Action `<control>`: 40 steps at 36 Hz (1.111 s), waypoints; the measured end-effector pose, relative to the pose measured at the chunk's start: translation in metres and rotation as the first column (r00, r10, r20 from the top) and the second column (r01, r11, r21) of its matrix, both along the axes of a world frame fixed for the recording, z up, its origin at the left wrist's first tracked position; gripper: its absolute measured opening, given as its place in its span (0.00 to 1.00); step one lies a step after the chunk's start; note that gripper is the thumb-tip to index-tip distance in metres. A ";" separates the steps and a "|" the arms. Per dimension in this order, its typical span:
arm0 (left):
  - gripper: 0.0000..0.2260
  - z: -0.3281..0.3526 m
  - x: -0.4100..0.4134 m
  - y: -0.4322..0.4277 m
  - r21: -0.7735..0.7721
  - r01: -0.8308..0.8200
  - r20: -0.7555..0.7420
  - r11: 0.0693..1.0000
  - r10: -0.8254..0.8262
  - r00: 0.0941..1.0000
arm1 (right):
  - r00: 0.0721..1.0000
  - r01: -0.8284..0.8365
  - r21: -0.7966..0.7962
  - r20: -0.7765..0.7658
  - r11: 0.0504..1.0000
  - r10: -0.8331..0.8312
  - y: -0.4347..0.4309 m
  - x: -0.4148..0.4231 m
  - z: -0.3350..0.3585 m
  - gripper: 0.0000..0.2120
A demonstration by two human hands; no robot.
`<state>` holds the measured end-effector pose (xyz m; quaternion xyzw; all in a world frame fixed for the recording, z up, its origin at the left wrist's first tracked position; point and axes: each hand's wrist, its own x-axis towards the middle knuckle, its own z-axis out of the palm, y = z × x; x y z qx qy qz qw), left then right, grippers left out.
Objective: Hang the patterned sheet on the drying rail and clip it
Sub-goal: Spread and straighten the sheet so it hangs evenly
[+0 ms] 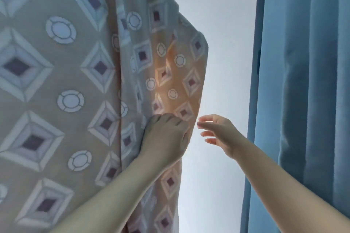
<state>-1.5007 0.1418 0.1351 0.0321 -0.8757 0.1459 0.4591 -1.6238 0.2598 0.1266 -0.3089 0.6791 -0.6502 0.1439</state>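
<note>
thin beige patterned sheet printed with pale blue-white diamonds and rings hangs down the left and middle of the view, draped from above; its top runs out of frame, so the rail is not in view; fabric is light and limp, falls in soft vertical folds, and glows orange near its right edge where light comes through; left hand has fingers curled into that right edge, gripping a bunch of cloth; right hand is apart from it, just beside the edge, fingers spread and loosely bent, holding nothing; no clip in view; step looks like straightening the hung edge, clipping not yet done; next move likely needs the right hand on the edge too, pulling it flat without dragging the sheet down, then a clip; heavy matte blue curtain in deep folds stands at right; pale bright window light sits between.
</note>
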 end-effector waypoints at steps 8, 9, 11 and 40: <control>0.05 -0.110 -0.015 0.000 0.111 0.000 0.252 0.994 -0.028 0.967 | 0.989 0.127 0.194 0.044 0.973 -0.138 0.007 0.015 -0.094 0.06; 0.05 -0.120 -0.015 0.000 0.125 -0.013 0.279 0.992 -0.023 0.960 | 0.987 0.143 0.220 0.036 0.965 -0.155 0.008 0.016 -0.105 0.06; 0.05 -0.138 -0.017 -0.002 0.140 -0.028 0.314 0.990 -0.018 0.949 | 0.981 0.184 0.278 0.005 0.943 -0.193 0.009 0.015 -0.124 0.06; 0.05 -0.273 -0.086 -0.039 0.259 -0.348 0.582 0.901 0.142 0.801 | 0.983 0.108 0.696 -0.180 0.710 0.028 -0.012 -0.078 -0.264 0.11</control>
